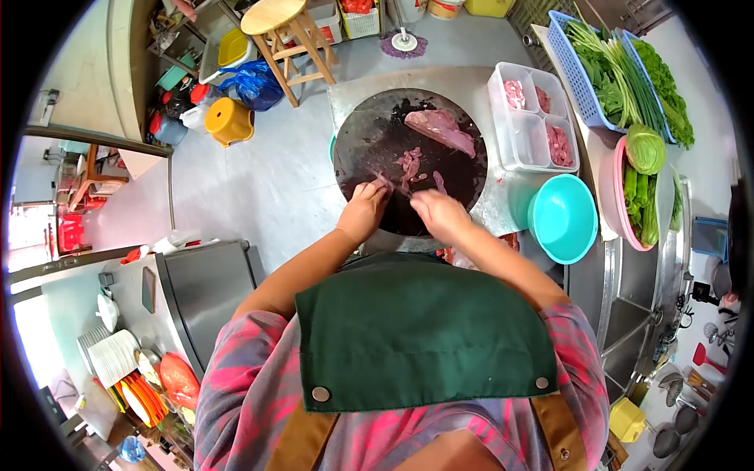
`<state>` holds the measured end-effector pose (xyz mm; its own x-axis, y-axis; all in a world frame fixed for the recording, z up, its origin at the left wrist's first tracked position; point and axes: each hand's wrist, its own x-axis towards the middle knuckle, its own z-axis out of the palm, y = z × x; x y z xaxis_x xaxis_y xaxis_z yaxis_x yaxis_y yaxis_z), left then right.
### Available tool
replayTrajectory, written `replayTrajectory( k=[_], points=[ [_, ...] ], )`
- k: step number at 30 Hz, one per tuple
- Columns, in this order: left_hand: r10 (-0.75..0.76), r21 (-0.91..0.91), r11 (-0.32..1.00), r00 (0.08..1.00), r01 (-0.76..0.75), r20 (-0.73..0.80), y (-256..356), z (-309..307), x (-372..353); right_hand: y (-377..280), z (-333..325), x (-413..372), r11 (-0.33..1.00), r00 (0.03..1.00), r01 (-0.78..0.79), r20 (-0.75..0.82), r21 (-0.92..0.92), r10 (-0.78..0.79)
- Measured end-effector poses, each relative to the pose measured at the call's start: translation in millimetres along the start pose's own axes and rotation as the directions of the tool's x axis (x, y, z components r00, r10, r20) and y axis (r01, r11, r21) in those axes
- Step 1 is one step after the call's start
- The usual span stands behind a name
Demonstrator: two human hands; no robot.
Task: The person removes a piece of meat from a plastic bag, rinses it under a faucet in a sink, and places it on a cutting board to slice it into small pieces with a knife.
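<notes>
On a round dark chopping board [357, 133], my left hand [366, 209] presses with bent fingers on a small piece of raw meat [382, 179] at the near left. My right hand [441, 213] is closed round the handle of a knife [402, 191]. Its blade, seen nearly edge-on, points left towards my left fingertips, and most of it is hard to make out. Just beyond the blade lies a small heap of cut meat strips [409, 163], with another strip [439, 183] to its right. A larger slab of raw meat [441, 131] rests at the board's far right.
Right of the board, a clear divided container [510, 145] holds meat portions, beside a turquoise bowl [563, 218]. Farther right are a blue basket [567, 59] of greens and a pink basin [615, 196] of vegetables. A wooden stool [275, 17] and yellow stool [228, 122] stand on the floor.
</notes>
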<state>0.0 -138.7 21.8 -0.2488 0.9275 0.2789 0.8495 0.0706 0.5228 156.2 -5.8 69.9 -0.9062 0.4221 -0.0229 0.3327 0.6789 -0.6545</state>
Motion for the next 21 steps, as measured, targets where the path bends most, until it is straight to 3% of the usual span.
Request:
replayTrajectory(
  k=[2,7,11,14,15,17,19,21],
  points=[
    [-0.046,0.035,0.998,0.995,0.043,0.09,2,-2,1,-8,-3,-27,0.998,0.999,-0.048,0.019,-0.034,0.049],
    [-0.04,-0.013,0.999,0.997,0.041,0.064,-3,6,-1,-14,-1,-26,0.989,0.991,-0.119,0.045,-0.091,0.123],
    [-0.104,-0.035,0.993,0.981,0.111,0.164,-12,7,-2,-12,37,37,0.988,1.0,-0.018,0.021,-0.156,0.021],
    [-0.048,-0.062,0.997,0.997,0.052,0.068,-9,8,-1,-3,35,81,0.996,0.988,-0.03,0.15,-0.085,0.042],
    [-0.034,-0.085,0.996,0.999,0.036,0.025,-7,6,-1,1,23,78,0.996,0.996,0.088,-0.01,0.006,-0.088],
    [-0.046,-0.062,0.997,0.999,0.045,-0.014,-5,4,-1,18,10,75,0.989,0.992,-0.079,-0.083,0.126,0.09],
    [-0.024,-0.074,0.997,0.998,0.019,-0.066,1,-2,-5,8,-10,53,0.978,0.986,-0.151,-0.052,0.145,0.16],
    [-0.014,-0.063,0.998,0.997,0.009,-0.077,-3,3,-6,9,-3,25,0.999,1.0,-0.002,0.0,0.054,0.002]
  ],
)
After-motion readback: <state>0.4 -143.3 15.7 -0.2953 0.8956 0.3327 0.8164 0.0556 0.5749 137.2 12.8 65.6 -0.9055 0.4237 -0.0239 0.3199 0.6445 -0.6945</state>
